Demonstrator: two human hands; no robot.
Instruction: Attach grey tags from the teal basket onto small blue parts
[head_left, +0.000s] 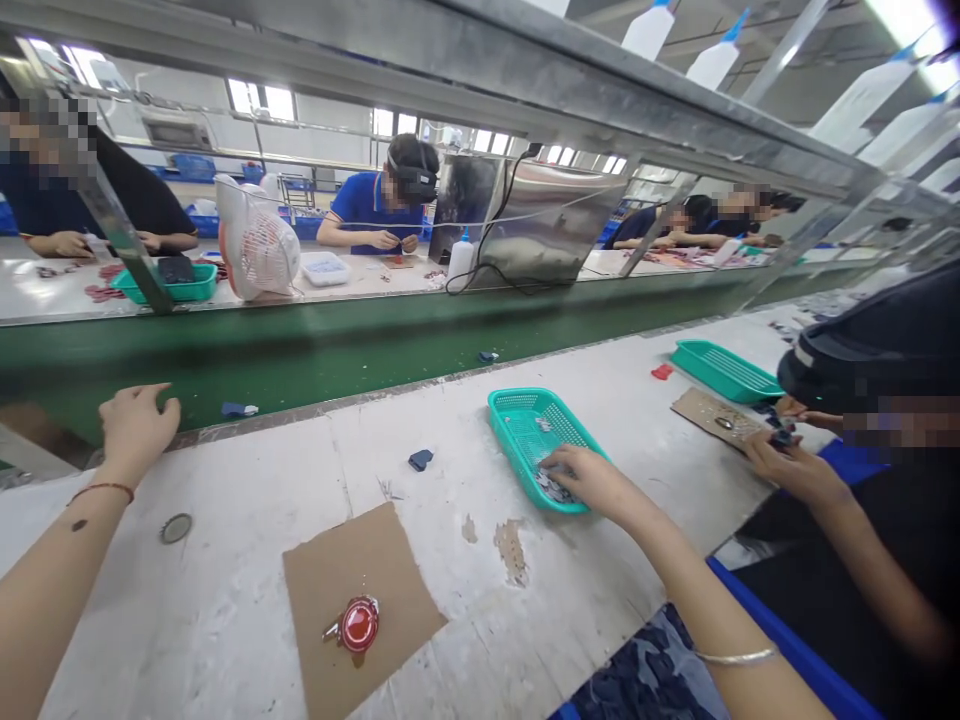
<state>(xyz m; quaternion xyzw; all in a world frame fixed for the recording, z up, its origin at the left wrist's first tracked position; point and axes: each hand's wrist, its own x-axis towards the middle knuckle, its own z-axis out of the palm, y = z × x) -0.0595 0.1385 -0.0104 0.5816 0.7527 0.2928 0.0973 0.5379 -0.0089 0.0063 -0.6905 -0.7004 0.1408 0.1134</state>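
My left hand [141, 428] hangs over the near edge of the green conveyor belt [322, 365], fingers loosely bent and apart, with nothing in them. On the right, my right hand [592, 482] reaches into a teal plastic basket [517, 455]. Its fingers are slightly apart and touch a heap of small greyish pieces [553, 487]; no piece shows between them. Between my arms lies a brown cardboard sheet [360, 550]. On it rests a round glossy red piece [359, 625] with a metal rim, wet liquid around it.
A bottle cap [176, 528] and a small dark blue piece [421, 459] lie on the white worktable [465, 620]. Small dark pieces sit on the belt. At right, a co-worker's hands [799, 465] work beside another teal basket [727, 372]. A metal shelf [525, 75] with white bottles runs overhead.
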